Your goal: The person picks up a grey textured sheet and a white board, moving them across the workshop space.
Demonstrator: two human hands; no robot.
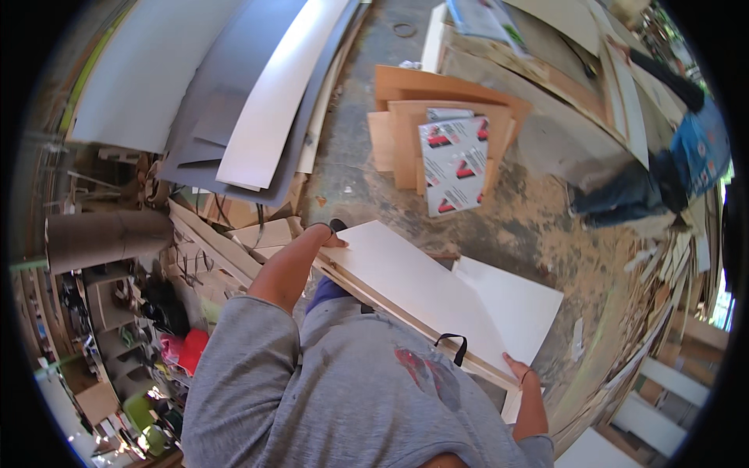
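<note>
Across my waist lies a long white panel [413, 285] with a bare wood strip along its near edge. My left hand [333, 237] is closed on its left end, fingers hidden beneath. At the right end my right hand [517, 368] grips the panel's near corner, thumb on top and the other fingers mostly out of sight. A second white board [511, 300] shows beyond the panel's right half; whether the two are joined I cannot tell. A black strap loop [452, 343] sticks up by the near edge.
Brown boards [398, 129] and a silver-grey printed panel [455, 168] stand ahead on the dusty floor. Large sheets [269, 86] are stacked at the far left, above a brown roll [109, 236]. A co-worker [686, 156] leans over a workbench [577, 109] at right. Wood offcuts [671, 273] line the right side.
</note>
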